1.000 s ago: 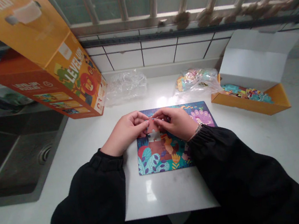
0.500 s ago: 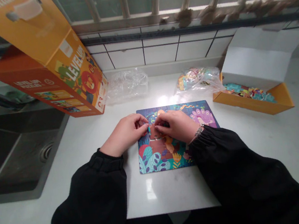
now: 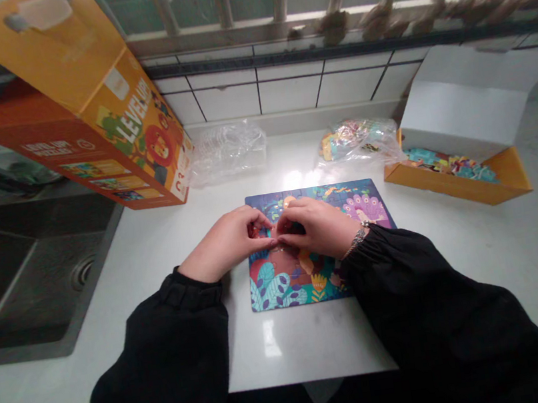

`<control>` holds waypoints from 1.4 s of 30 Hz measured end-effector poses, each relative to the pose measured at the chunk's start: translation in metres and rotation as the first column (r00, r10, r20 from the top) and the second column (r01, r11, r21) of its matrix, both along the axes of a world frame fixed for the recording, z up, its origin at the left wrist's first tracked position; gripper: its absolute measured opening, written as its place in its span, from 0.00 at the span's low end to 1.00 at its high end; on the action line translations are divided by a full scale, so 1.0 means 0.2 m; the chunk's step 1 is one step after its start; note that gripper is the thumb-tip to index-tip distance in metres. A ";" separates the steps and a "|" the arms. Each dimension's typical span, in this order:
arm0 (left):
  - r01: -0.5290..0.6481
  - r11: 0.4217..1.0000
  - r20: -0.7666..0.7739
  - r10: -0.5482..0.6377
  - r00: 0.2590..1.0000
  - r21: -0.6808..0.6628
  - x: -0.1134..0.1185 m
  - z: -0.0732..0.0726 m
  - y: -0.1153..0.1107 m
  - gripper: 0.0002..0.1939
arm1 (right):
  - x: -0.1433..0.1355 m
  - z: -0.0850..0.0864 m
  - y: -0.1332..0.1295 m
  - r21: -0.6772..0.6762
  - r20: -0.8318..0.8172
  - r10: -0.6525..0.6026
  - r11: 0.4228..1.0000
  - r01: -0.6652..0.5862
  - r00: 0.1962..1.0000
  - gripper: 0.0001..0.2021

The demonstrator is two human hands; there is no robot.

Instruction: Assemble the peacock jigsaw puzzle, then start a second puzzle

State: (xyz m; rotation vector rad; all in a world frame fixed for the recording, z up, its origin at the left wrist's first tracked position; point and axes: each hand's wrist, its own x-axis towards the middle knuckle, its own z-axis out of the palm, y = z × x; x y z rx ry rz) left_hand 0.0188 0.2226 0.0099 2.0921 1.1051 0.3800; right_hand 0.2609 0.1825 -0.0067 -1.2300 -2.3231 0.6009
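A colourful jigsaw puzzle with a purple peacock and blue leaves lies flat on the counter. Over its left part, my left hand is closed in a pinch, thumb and forefinger on a small brownish puzzle piece. From the other side my right hand, with a bracelet at the wrist, pinches at the same piece. The fingertips of both hands nearly meet and hide most of it.
An orange puzzle box stands at the left beside a dark sink. Crumpled clear plastic and a bag of puzzle pieces lie behind the puzzle. An open yellow box with loose pieces is at the right.
Both hands' fingertips have drawn closer together over the brown piece, and both thumbs have shifted slightly towards me. The puzzle stays in place.
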 end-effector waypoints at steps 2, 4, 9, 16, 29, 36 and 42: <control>0.009 1.000 -0.025 -0.009 1.000 0.003 0.01 0.01 0.00 0.18 | 0.01 0.00 0.00 -0.003 -0.010 0.027 1.000 -0.027 1.000 0.07; 0.009 1.000 -0.044 -0.009 0.999 0.014 0.01 0.02 0.00 0.20 | 0.01 0.00 0.00 -0.011 -0.020 0.032 0.999 -0.033 0.999 0.08; 0.037 0.999 -0.063 -0.037 0.997 0.009 0.01 0.02 0.00 0.19 | 0.02 0.00 0.01 -0.041 -0.029 0.049 0.998 -0.050 0.998 0.06; 0.040 0.999 -0.088 -0.039 0.995 0.009 0.00 0.02 -0.01 0.12 | 0.03 0.00 0.02 -0.083 -0.051 0.100 0.991 -0.104 0.994 0.03; 0.039 0.998 -0.066 -0.037 0.997 0.042 0.02 0.04 -0.03 0.06 | 0.04 0.02 0.01 0.024 0.007 -0.050 0.998 0.050 0.999 0.13; -0.165 0.896 -0.026 0.192 0.981 0.411 0.09 0.05 -0.09 0.09 | 0.09 0.04 0.03 0.186 -0.049 -0.428 0.884 0.429 0.903 0.21; 0.069 0.883 -0.315 0.091 0.945 0.463 0.25 -0.09 -0.23 0.32 | 0.04 0.00 0.01 0.182 0.250 -0.345 0.934 0.306 0.905 0.20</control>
